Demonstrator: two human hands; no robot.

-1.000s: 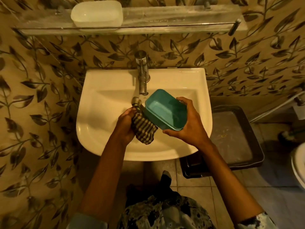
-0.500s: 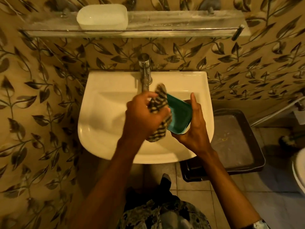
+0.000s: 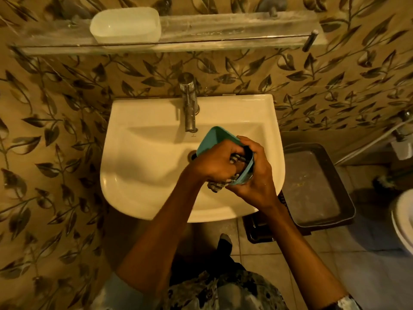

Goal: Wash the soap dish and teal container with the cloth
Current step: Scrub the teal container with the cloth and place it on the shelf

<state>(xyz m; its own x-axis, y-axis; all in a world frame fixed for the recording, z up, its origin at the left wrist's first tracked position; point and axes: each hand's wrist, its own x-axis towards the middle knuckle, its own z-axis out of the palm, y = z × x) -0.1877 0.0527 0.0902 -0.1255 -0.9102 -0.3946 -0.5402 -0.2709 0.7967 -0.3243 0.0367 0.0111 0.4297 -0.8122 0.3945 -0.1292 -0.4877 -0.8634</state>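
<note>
The teal container (image 3: 211, 139) is tilted over the right side of the white sink (image 3: 143, 175). My right hand (image 3: 254, 175) grips its right edge from outside. My left hand (image 3: 214, 162) is pushed inside it, closed on the checked cloth (image 3: 215, 186), most of which is hidden by my fingers and the container's wall. A pale translucent soap dish (image 3: 126, 24) sits on the glass shelf (image 3: 223, 34) above the sink, far from both hands.
A metal tap (image 3: 188, 104) stands at the back of the sink, with the drain (image 3: 192, 155) just left of the container. A dark bin with a flat lid (image 3: 312, 186) stands on the floor to the right, beside a white toilet rim (image 3: 402, 220).
My left hand has gone from the outside of the container to its inside with the cloth. The container has turned and shifted right and lower over the sink.
</note>
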